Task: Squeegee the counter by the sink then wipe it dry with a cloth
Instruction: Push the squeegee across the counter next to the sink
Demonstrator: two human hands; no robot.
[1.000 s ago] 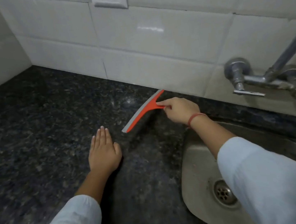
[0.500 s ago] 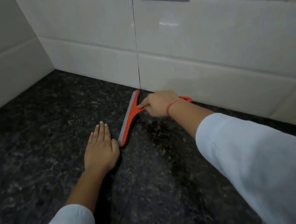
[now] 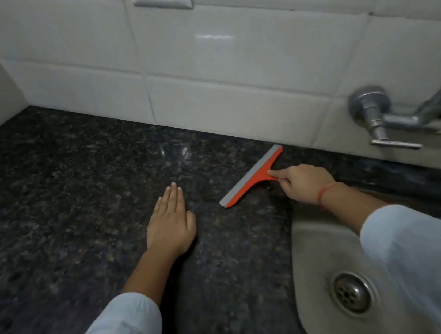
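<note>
The squeegee [image 3: 254,177] handle is hidden inside the right hand [image 3: 304,183]. The sink [image 3: 313,250] runs off the bottom edge, partly covered by the right sleeve [image 3: 434,265]. The tap [image 3: 384,122] spout is cut by the right edge.

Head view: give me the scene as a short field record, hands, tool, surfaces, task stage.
left hand: flat, palm down on the counter, empty
right hand: gripping the squeegee handle
squeegee: orange with grey blade, blade on the counter, far end near the tiled wall
sink: steel, right of the squeegee, drain visible
tap: on the wall above the sink
cloth: none in view
task stage: squeegeeing, wiping not yet begun
</note>
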